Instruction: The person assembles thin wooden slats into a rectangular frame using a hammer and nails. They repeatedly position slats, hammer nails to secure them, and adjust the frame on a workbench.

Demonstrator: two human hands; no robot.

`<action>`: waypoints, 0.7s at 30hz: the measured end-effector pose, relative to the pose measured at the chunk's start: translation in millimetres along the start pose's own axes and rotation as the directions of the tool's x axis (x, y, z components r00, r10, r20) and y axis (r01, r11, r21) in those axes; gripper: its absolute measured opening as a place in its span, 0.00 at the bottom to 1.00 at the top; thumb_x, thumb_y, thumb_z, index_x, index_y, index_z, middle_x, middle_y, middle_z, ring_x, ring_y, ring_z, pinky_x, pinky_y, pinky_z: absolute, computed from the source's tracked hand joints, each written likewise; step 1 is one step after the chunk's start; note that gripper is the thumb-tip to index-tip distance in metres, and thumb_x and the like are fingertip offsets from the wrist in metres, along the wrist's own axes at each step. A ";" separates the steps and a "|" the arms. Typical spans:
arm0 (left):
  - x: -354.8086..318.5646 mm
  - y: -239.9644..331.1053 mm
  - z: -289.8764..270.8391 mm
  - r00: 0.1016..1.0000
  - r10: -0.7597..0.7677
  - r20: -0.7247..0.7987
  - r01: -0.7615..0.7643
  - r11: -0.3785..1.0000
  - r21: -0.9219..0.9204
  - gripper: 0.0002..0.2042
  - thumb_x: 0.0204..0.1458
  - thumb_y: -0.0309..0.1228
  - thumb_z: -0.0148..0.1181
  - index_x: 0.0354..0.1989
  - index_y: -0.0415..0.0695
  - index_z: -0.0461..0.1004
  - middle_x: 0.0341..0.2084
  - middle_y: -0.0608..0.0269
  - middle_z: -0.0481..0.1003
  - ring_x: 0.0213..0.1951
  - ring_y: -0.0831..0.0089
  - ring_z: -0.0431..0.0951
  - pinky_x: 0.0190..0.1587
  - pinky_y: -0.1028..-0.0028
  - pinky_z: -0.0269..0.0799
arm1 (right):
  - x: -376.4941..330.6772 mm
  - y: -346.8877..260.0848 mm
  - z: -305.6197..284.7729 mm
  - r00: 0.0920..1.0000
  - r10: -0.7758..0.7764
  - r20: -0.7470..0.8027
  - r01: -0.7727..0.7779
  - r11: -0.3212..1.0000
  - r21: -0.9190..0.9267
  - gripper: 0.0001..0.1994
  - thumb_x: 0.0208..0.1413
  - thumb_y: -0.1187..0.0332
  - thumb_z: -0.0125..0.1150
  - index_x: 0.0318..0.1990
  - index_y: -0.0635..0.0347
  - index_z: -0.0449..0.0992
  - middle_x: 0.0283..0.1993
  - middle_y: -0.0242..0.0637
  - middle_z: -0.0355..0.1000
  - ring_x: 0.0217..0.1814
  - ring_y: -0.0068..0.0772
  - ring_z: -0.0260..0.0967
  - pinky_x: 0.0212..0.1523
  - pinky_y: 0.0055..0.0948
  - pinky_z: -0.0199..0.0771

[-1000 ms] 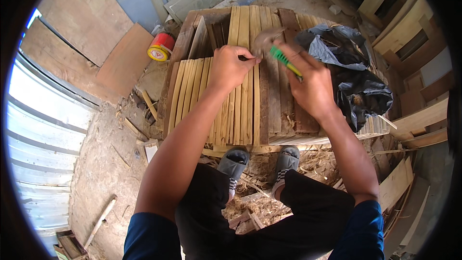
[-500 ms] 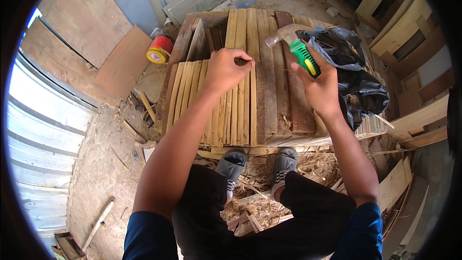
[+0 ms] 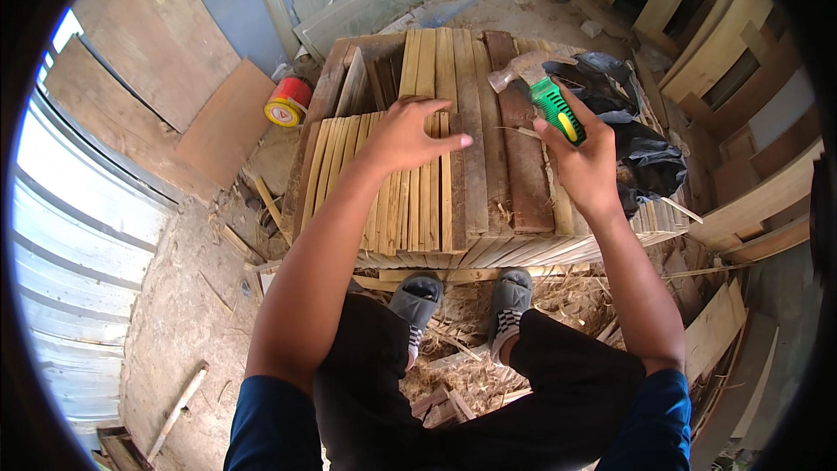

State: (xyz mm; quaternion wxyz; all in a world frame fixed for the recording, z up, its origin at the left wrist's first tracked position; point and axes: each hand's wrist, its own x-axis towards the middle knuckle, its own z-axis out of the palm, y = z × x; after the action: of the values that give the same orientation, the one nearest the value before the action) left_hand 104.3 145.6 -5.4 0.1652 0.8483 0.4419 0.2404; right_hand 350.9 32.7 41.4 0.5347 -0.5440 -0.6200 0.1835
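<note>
Hammer (image 3: 542, 87): we are gripping its green handle, metal head raised above the planks.
Right hand (image 3: 586, 160): fingers are wrapping tight around the handle.
Left hand (image 3: 410, 133): fingers spread, pressing flat on the wooden slats (image 3: 410, 201).
Black bag (image 3: 641, 144): lying just beyond our right hand.

Rough carpentry workshop, semi-open shed. Dirt floor (image 3: 187, 314) littered with shavings and offcuts (image 3: 488, 366) at 6 o'clock. Corrugated metal wall (image 3: 78, 235) at 9, plywood sheets (image 3: 148, 61) leaning at 10. Slatted wooden workpiece (image 3: 453, 139) centre, thin strips laid side by side. Timber frames (image 3: 732, 52) stacked at 2. Red-and-yellow can (image 3: 289, 101) at 11. Claw hammer (image 3: 540, 92) with green grip at 1.
</note>
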 end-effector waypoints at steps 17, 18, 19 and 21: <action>-2.0 -0.9 -4.9 0.981 -0.141 0.132 0.097 0.950 0.297 0.51 0.40 0.72 0.71 0.67 0.44 0.74 0.66 0.54 0.71 0.71 0.55 0.67 0.73 0.48 0.57 | -21.1 -6.5 -45.1 0.989 0.139 -0.055 -0.138 0.990 0.019 0.27 0.61 0.75 0.69 0.68 0.70 0.72 0.55 0.45 0.83 0.55 0.20 0.74 0.60 0.25 0.72; -2.1 -0.6 -4.8 0.981 -0.143 0.132 0.101 0.953 0.285 0.51 0.41 0.71 0.72 0.67 0.44 0.74 0.66 0.54 0.71 0.71 0.55 0.67 0.73 0.48 0.57 | -21.6 -6.2 -46.8 0.987 0.150 -0.050 -0.148 0.988 0.034 0.27 0.61 0.75 0.69 0.68 0.70 0.72 0.55 0.45 0.83 0.56 0.21 0.75 0.60 0.25 0.72; -1.4 -0.2 -4.8 0.980 -0.146 0.135 0.105 0.956 0.272 0.50 0.41 0.71 0.72 0.66 0.44 0.74 0.67 0.54 0.70 0.71 0.55 0.67 0.73 0.48 0.58 | -22.1 -5.7 -48.4 0.991 0.116 -0.068 -0.115 0.993 0.018 0.28 0.61 0.75 0.69 0.68 0.70 0.72 0.55 0.46 0.83 0.56 0.21 0.75 0.61 0.25 0.71; -0.1 2.0 -4.7 0.976 -0.157 0.152 0.117 0.963 0.243 0.50 0.38 0.72 0.73 0.65 0.47 0.76 0.70 0.55 0.67 0.74 0.54 0.63 0.75 0.41 0.52 | -21.0 -3.3 -49.3 0.995 0.013 -0.100 -0.014 1.000 -0.016 0.28 0.61 0.75 0.70 0.68 0.70 0.72 0.55 0.46 0.83 0.57 0.22 0.75 0.61 0.26 0.71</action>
State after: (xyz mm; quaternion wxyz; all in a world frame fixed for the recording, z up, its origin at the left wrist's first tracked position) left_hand 103.0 144.7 -0.5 0.1181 0.8465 0.5091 0.1016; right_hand 388.5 -4.2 52.1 0.5593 -0.5609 -0.5904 0.1547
